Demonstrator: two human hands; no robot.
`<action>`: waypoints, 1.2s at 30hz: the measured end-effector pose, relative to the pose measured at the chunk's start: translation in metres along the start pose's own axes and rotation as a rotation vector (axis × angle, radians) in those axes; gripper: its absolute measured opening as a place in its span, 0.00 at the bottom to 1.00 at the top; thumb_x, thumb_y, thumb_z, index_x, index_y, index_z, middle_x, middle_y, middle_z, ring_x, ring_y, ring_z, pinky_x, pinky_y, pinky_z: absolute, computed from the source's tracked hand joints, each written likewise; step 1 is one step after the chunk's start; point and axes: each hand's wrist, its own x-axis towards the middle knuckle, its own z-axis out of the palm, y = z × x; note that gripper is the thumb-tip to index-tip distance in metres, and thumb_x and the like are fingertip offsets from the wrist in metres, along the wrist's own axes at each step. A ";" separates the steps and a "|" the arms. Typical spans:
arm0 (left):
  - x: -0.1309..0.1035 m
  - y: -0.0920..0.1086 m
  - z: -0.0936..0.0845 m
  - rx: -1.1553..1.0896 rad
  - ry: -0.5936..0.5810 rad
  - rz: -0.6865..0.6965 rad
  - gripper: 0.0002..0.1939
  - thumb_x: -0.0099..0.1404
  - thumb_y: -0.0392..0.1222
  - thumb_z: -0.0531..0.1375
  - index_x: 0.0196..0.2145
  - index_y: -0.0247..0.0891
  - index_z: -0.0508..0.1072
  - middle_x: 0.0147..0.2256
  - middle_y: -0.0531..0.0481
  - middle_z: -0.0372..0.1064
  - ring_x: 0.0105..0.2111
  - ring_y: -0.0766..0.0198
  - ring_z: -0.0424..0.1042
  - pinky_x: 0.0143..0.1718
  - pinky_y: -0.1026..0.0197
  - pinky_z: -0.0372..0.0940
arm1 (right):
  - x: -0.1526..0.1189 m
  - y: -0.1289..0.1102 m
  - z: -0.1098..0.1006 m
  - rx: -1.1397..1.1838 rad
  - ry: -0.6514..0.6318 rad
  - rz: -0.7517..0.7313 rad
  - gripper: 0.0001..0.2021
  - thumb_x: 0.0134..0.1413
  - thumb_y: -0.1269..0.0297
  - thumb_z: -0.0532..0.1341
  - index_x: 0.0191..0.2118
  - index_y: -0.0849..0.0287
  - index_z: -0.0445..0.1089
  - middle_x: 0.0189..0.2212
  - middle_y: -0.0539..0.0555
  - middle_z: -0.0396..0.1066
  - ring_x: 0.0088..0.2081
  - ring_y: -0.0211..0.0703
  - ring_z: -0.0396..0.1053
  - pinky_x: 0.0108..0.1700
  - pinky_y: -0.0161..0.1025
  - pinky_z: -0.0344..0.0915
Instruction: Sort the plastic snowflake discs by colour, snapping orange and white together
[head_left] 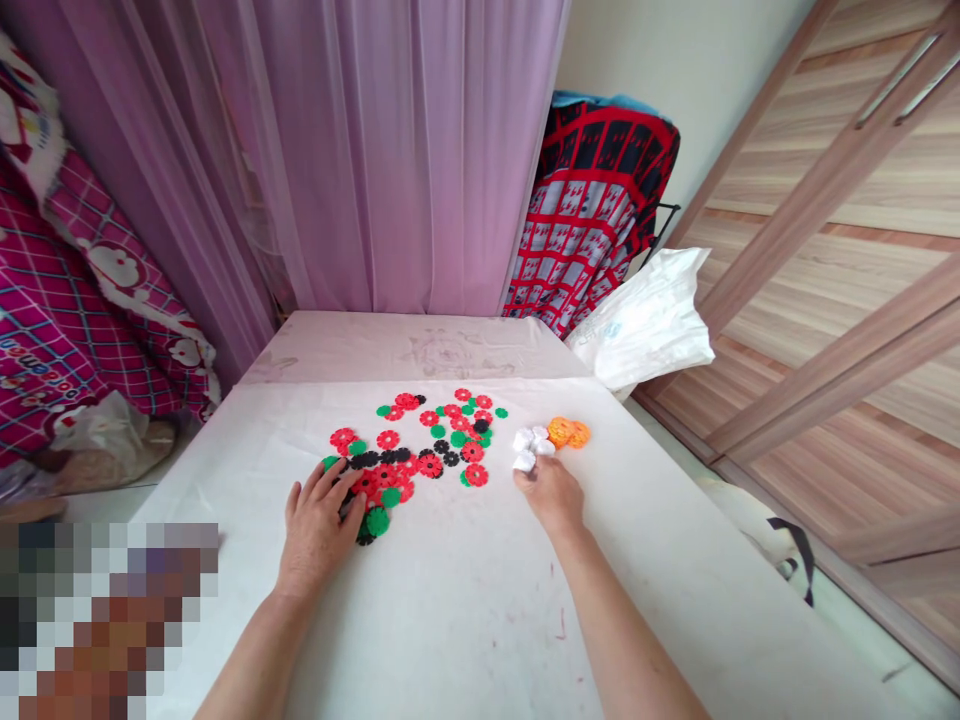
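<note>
My left hand (324,518) lies with its fingers spread over the left edge of a pile of plastic snowflake building discs. Red discs (430,464), black discs (388,457) and green discs (378,521) are mixed in it. Some pieces under the fingers are hidden. At the right, my right hand (553,494) is closed, thumb and fingers gripping a white snowflake disc (524,461) in a small white cluster. Orange snowflake discs (568,432) lie just beyond that hand, apart from the mixed pile.
The pieces rest on a table with a pale cover (465,610). A white plastic bag (651,318) is at its far right corner, before a chair draped with red and black cloth (577,205). Purple curtains (405,150) hang behind; a wooden wardrobe (847,230) stands right.
</note>
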 end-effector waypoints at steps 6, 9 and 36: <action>0.000 -0.003 0.002 -0.007 0.005 -0.005 0.19 0.69 0.46 0.52 0.51 0.48 0.77 0.60 0.45 0.68 0.64 0.47 0.60 0.63 0.36 0.54 | -0.001 -0.001 -0.002 0.026 -0.002 0.043 0.16 0.60 0.53 0.58 0.46 0.57 0.74 0.44 0.59 0.76 0.42 0.49 0.75 0.38 0.39 0.64; 0.000 -0.004 0.003 -0.011 0.006 -0.006 0.19 0.68 0.46 0.52 0.52 0.48 0.77 0.60 0.45 0.68 0.64 0.46 0.61 0.63 0.37 0.55 | -0.008 0.006 0.002 0.084 0.033 0.030 0.16 0.59 0.53 0.60 0.48 0.56 0.73 0.45 0.57 0.75 0.42 0.48 0.75 0.38 0.38 0.64; 0.000 -0.003 0.001 0.004 -0.003 -0.009 0.20 0.70 0.48 0.49 0.51 0.46 0.77 0.60 0.45 0.68 0.64 0.47 0.61 0.63 0.37 0.55 | -0.013 0.015 0.019 0.051 0.125 -0.211 0.17 0.66 0.68 0.53 0.50 0.50 0.77 0.45 0.53 0.75 0.45 0.41 0.71 0.45 0.33 0.60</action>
